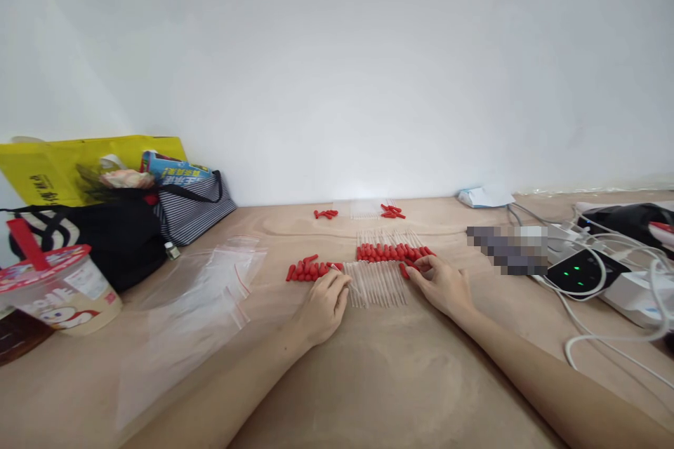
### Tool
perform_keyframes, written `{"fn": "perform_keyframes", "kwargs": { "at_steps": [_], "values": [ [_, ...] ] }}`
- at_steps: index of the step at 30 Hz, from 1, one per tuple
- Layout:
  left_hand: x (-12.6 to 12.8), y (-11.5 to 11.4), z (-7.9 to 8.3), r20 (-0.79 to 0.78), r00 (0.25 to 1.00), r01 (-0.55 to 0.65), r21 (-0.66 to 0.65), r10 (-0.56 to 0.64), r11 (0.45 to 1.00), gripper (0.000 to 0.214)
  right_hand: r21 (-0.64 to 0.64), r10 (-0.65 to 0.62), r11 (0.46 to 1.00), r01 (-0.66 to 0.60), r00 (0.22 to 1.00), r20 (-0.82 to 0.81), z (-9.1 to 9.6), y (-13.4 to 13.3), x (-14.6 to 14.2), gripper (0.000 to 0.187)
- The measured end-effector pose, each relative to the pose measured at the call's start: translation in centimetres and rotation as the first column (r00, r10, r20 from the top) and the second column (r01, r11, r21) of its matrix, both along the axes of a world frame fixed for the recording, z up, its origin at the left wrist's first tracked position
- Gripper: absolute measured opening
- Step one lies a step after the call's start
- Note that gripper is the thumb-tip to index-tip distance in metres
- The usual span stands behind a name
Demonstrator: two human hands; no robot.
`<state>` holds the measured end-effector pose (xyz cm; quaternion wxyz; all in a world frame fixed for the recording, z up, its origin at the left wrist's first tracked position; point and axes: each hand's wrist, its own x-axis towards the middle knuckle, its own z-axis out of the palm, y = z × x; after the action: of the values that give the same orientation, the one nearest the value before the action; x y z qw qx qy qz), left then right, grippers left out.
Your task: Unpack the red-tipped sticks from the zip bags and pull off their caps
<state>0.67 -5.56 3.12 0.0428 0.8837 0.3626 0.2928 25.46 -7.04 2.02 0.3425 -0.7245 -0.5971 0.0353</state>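
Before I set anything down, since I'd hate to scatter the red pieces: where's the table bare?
The table looks bare between the forearms, nearer than the clear rods, and at the back between the striped bag and the far red pieces. Crowded: right, with cables; far left, with the cup.

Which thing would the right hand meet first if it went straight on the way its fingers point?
Probably the red piece at the right hand's fingertips; just beyond lies the row of thin clear tubes. Whether it already touches the red piece is unclear.
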Motion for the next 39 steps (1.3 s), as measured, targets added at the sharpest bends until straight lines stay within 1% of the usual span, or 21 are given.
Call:
{"fn": "perform_keyframes", "kwargs": {
  "at_steps": [4,7,11,14,18,20,22,26,30,33,36,39],
  "values": [
    [0.1,0.0,0.2,-0.002,1.000,0.019,0.019,-0.019,1.000,0.019,0.003,-0.006,1.000,0.006,1.000,0.021,0.1,-0.1,-0.1,0.029],
    [0.0,-0.1,0.4,-0.010,1.000,-0.012,0.053,0.012,0.999,0.021,0.022,-0.014,1.000,0.014,0.999,0.032,0.1,-0.2,-0.2,0.029],
    [-0.1,-0.3,0.7,-0.020,0.999,-0.045,0.091,0.047,0.995,0.023,0.099,-0.003,0.995,-0.004,0.998,0.065,-0.1,-0.2,-0.1,0.030],
    [-0.2,-0.3,0.7,-0.010,0.999,-0.033,0.109,0.034,0.994,0.021,0.190,0.035,0.980,-0.058,0.992,0.123,-0.2,-0.1,-0.2,0.026],
    [-0.3,-0.2,0.7,0.010,1.000,-0.016,0.111,0.015,0.994,0.021,0.249,0.142,0.946,-0.207,0.957,0.255,0.2,0.5,-1.2,0.019],
    [-0.5,-0.2,0.6,0.014,1.000,-0.013,0.103,0.012,0.995,0.021,0.257,0.188,0.926,-0.277,0.928,0.322,0.6,1.3,-2.2,0.018],
    [-0.6,-0.1,0.6,0.020,1.000,-0.014,0.093,0.012,0.996,0.020,0.248,0.207,0.916,-0.315,0.901,0.381,1.1,2.3,-3.3,0.018],
    [-1.1,-0.1,0.6,0.037,0.999,-0.017,0.078,0.014,0.997,0.020,0.184,0.206,0.929,-0.320,0.863,0.461,1.8,4.1,-5.2,0.021],
    [-1.4,0.0,0.6,0.044,0.999,-0.022,0.055,0.019,0.998,0.020,0.162,0.233,0.924,-0.345,0.849,0.475,1.5,4.8,-5.9,0.021],
    [-1.4,0.0,0.6,0.044,0.999,-0.015,0.047,0.013,0.999,0.020,0.178,0.223,0.926,-0.333,0.863,0.454,1.0,4.9,-6.0,0.020],
    [-1.4,0.1,0.5,0.046,0.999,-0.014,0.055,0.012,0.998,0.020,0.243,0.173,0.926,-0.290,0.896,0.410,0.8,4.8,-6.2,0.020],
    [-1.4,0.1,0.4,0.049,0.999,-0.018,0.057,0.015,0.998,0.021,0.347,0.143,0.902,-0.258,0.935,0.325,1.0,4.2,-6.2,0.020]
  ]
}}
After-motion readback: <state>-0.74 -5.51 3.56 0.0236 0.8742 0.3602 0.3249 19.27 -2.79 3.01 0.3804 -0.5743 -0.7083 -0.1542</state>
